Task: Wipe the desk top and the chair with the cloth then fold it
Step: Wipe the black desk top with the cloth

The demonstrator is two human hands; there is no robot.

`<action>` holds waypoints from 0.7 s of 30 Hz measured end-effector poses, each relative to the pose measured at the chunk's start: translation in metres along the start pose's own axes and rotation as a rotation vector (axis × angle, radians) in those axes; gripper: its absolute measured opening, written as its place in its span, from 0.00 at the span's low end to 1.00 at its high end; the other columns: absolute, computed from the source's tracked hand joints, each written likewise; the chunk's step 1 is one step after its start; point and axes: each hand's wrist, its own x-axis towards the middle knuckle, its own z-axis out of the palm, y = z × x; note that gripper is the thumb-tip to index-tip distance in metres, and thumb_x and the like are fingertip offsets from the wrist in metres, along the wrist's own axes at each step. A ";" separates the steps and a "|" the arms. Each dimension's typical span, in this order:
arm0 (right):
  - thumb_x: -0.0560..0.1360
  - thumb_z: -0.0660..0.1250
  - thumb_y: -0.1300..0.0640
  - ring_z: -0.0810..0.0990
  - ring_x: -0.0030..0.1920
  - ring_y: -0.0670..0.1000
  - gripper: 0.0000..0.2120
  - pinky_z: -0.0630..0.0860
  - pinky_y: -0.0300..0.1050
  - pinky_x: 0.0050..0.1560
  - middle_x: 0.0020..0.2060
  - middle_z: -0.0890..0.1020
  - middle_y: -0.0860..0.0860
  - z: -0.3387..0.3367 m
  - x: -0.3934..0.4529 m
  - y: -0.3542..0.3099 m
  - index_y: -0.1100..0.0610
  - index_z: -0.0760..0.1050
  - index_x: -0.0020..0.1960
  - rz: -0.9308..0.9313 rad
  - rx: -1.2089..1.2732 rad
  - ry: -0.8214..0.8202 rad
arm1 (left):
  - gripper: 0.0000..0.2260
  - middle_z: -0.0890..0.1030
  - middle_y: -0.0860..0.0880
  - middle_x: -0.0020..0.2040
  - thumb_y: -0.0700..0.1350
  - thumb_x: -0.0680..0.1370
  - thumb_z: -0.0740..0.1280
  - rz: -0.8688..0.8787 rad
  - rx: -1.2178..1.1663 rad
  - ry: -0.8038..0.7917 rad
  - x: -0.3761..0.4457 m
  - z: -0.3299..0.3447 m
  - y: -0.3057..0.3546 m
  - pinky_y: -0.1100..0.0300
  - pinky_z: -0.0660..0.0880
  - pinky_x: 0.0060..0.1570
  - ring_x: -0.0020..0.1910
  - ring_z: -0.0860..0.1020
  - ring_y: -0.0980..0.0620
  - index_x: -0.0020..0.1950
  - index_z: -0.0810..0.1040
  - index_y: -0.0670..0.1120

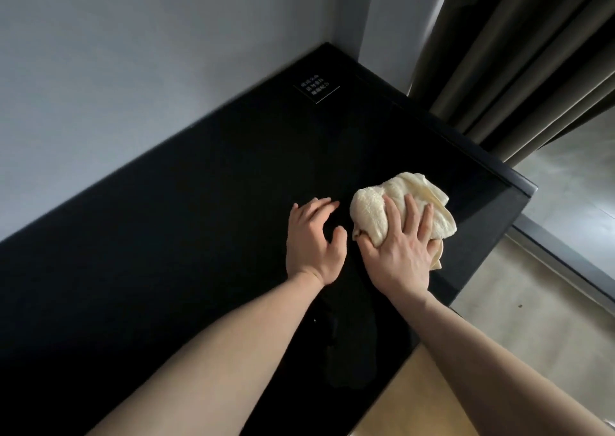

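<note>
A bunched cream cloth [376,199] lies on the black desk top [199,252] near its right end. My right hand [399,249] lies on top of the cloth with spread fingers, pressing it down, the thumb tucked along the cloth's near left edge. My left hand [314,242] is just left of the cloth, fingers loosely spread, fingertips touching the desk, holding nothing. No chair is plainly visible.
A small black sign with white text [316,88] stands at the back of the desk by the grey wall. Dark curtains [519,52] hang at the right beyond the desk's end. A pale wooden surface [409,399] shows below the desk's front edge.
</note>
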 end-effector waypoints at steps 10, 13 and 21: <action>0.76 0.56 0.28 0.33 0.84 0.59 0.41 0.53 0.73 0.76 0.86 0.44 0.48 0.022 -0.135 -0.048 0.43 0.53 0.85 -0.086 -0.038 -0.118 | 0.23 0.71 0.51 0.78 0.53 0.80 0.64 0.059 0.374 0.038 -0.155 -0.200 -0.139 0.37 0.61 0.79 0.77 0.69 0.47 0.74 0.79 0.49; 0.76 0.56 0.27 0.34 0.85 0.58 0.41 0.55 0.71 0.75 0.86 0.47 0.48 0.030 -0.168 -0.057 0.42 0.55 0.84 -0.140 -0.061 -0.135 | 0.27 0.69 0.47 0.79 0.58 0.79 0.60 -0.071 0.517 0.123 -0.215 -0.267 -0.189 0.34 0.60 0.78 0.77 0.69 0.40 0.74 0.78 0.46; 0.74 0.55 0.27 0.37 0.85 0.59 0.42 0.55 0.72 0.77 0.86 0.48 0.48 0.034 -0.178 -0.066 0.41 0.54 0.84 -0.133 -0.039 -0.111 | 0.35 0.61 0.46 0.85 0.65 0.80 0.54 -0.292 0.728 0.137 -0.326 -0.336 -0.264 0.32 0.53 0.79 0.84 0.57 0.41 0.84 0.63 0.49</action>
